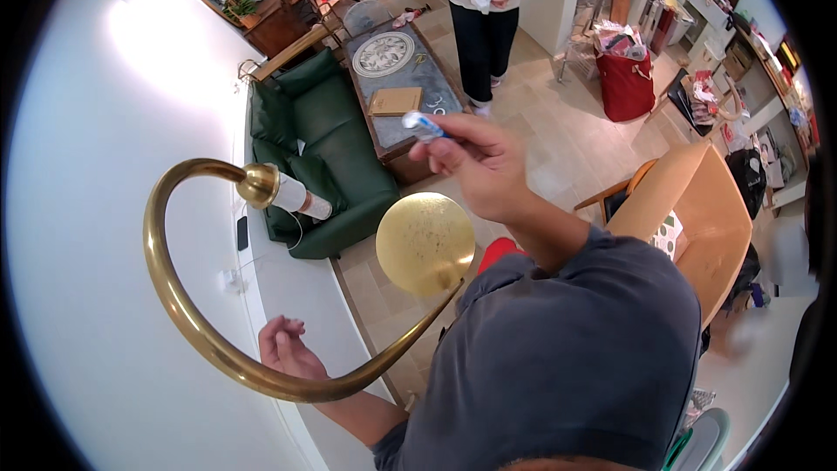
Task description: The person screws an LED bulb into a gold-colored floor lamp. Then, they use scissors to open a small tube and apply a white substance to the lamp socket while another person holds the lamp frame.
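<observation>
A brass floor lamp with a thick curved neck stands in front of me. Its round gold base rests on the tiles, and the neck ends in a brass cup with a white socket. Raised beyond the base, my right hand pinches a small white and blue tube-like piece between thumb and fingers; its exact kind is unclear. Low on the left, by the lower bend of the neck, my left hand is loosely curled with its fingers apart. Nothing shows in it, and the brass neck crosses in front of its wrist.
A green sofa stands along the white wall. Beside it is a grey-topped table bearing a brown box. Another person stands beyond, holding something white. A red bag and a large cardboard box lie to the right.
</observation>
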`<state>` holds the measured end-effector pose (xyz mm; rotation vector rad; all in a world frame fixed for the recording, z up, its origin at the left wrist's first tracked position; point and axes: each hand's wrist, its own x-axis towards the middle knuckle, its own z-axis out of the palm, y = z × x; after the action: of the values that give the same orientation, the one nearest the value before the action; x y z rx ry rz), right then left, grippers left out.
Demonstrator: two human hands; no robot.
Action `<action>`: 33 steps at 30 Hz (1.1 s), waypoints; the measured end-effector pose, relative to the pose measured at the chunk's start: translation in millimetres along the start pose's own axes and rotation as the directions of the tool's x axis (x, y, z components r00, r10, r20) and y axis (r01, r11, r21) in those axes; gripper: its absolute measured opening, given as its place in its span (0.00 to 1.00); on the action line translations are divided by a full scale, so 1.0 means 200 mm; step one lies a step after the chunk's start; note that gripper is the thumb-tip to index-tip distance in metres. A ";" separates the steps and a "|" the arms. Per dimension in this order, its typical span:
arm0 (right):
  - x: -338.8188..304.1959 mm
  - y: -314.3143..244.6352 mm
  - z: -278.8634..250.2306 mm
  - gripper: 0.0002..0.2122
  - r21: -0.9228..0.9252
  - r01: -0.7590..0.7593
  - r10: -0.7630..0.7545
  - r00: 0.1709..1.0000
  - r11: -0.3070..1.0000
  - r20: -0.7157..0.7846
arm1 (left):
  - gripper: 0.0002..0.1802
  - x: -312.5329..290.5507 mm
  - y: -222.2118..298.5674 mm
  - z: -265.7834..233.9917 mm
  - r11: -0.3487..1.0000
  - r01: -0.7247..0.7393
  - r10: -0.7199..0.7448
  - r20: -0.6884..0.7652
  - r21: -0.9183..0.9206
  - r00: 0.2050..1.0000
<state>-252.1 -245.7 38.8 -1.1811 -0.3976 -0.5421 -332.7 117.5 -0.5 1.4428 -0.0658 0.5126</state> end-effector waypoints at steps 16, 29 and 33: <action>-0.46 -0.17 0.01 0.14 -0.280 0.367 -0.447 0.837 0.887 -0.316 | 0.15 0.58 -0.25 0.12 0.970 -0.019 -0.125 0.564 0.243 0.816; -1.02 -0.27 1.04 0.14 -0.600 0.190 -0.377 0.904 0.777 -0.202 | 0.21 0.86 -0.58 -0.06 0.960 0.279 -0.154 0.879 0.025 0.452; -0.78 -0.14 1.18 0.11 -0.649 -0.019 -0.250 0.914 0.760 -0.320 | 0.30 0.94 -0.46 0.08 0.957 0.243 0.013 0.861 -0.158 0.508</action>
<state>-396.7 -1.3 51.6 -1.6693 0.0855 -1.0646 -127.1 154.3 -18.7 1.2956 -0.8137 -0.3861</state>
